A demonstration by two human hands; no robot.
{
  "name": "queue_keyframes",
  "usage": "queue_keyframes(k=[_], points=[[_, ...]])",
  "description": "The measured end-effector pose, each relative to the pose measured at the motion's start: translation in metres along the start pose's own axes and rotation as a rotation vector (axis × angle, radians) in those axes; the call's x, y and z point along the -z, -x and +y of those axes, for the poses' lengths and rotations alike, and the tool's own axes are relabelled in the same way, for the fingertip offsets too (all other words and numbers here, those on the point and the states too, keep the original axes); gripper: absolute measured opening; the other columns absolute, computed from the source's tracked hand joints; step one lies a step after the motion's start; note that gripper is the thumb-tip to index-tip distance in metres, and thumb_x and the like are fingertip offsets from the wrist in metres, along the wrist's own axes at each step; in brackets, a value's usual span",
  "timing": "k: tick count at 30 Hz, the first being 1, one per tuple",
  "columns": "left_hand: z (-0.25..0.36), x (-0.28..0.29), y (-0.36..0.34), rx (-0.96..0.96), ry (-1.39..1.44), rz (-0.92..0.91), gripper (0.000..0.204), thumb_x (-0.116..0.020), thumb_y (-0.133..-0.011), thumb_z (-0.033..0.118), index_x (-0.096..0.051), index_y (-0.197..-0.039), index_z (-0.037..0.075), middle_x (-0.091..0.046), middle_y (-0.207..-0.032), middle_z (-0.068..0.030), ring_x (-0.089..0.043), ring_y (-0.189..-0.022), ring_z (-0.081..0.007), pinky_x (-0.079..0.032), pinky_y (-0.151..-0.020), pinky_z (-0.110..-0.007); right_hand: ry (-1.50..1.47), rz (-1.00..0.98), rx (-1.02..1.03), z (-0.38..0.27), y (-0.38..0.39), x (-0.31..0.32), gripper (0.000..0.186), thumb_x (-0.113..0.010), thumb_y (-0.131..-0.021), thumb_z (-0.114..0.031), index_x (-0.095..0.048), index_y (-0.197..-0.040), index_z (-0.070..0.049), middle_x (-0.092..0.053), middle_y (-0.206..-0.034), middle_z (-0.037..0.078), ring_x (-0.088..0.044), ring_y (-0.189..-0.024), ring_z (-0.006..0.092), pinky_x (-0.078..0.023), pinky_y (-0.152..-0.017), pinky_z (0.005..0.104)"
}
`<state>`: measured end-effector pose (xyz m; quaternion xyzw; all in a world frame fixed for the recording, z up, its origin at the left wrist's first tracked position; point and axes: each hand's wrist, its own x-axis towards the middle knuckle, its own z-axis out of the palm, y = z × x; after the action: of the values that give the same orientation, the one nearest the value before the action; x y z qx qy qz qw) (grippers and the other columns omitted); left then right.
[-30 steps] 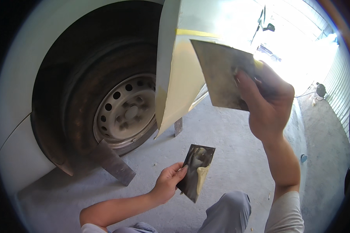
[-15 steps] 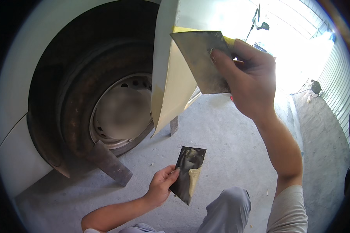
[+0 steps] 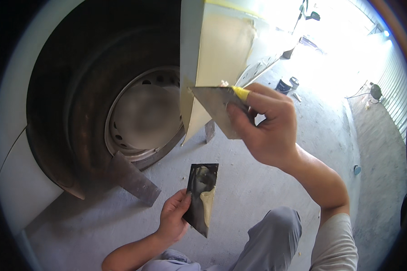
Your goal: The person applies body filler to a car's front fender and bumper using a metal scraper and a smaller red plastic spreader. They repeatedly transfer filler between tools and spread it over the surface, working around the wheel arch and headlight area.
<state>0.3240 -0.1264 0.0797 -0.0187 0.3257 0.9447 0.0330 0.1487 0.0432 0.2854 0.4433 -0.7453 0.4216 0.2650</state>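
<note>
Smoothing the near edge of the car panel (image 3: pixel 224 47) seemed the step in hand, and the next stroke likely called for even pressure. The right hand (image 3: pixel 271 128), raised with bent wrist, pinched a metal spreader (image 3: pixel 214 103) by that edge, contact unclear; the left hand (image 3: pixel 172 216), low over the floor (image 3: pixel 262 180), gripped a dark plate (image 3: pixel 196 213) smeared with paste (image 3: pixel 207 203).

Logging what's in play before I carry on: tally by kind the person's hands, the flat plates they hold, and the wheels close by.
Hands: 2 (left hand, right hand)
Held flat plates: 2 (dark plate in the left, grey blade in the right)
Wheels close by: 1 (pale wheel)
Total: 5
</note>
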Motion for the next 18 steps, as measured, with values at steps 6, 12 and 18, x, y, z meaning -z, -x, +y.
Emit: queue_keyframes(k=[6,12,18], points=[[0.006,0.025,0.008,-0.095,-0.009,0.121,0.032,-0.053,-0.109,0.021,-0.059,-0.135,0.002,-0.07,-0.121,-0.0063,-0.067,-0.109,-0.0142,-0.052,-0.096,-0.03,0.007,-0.112,0.106,0.01,0.056,-0.043,0.004,-0.072,-0.082,0.002,-0.072,-0.084,0.005,-0.065,-0.079,0.01,-0.061,-0.058,0.0149,-0.048,-0.049,0.0283],[0.026,0.013,0.009,-0.165,0.049,0.156,0.03,-0.048,-0.11,0.019,-0.058,-0.134,0.003,-0.07,-0.12,-0.0065,-0.069,-0.104,-0.0144,-0.055,-0.09,-0.031,0.028,-0.206,0.692,-0.005,0.106,-0.048,0.007,-0.074,-0.072,-0.005,-0.072,-0.079,-0.003,-0.065,-0.086,0.009,-0.064,-0.069,0.0174,-0.053,-0.053,0.0292],[0.045,0.008,0.003,-0.29,0.083,0.277,0.022,-0.052,-0.108,0.021,-0.061,-0.121,0.005,-0.061,-0.079,-0.0023,-0.054,-0.06,-0.0116,-0.043,-0.052,-0.024,0.031,-0.077,0.422,-0.004,0.055,-0.012,0.01,-0.075,-0.079,-0.002,-0.074,-0.089,-0.003,-0.067,-0.09,0.009,-0.062,-0.062,0.0172,-0.051,-0.05,0.0299]])
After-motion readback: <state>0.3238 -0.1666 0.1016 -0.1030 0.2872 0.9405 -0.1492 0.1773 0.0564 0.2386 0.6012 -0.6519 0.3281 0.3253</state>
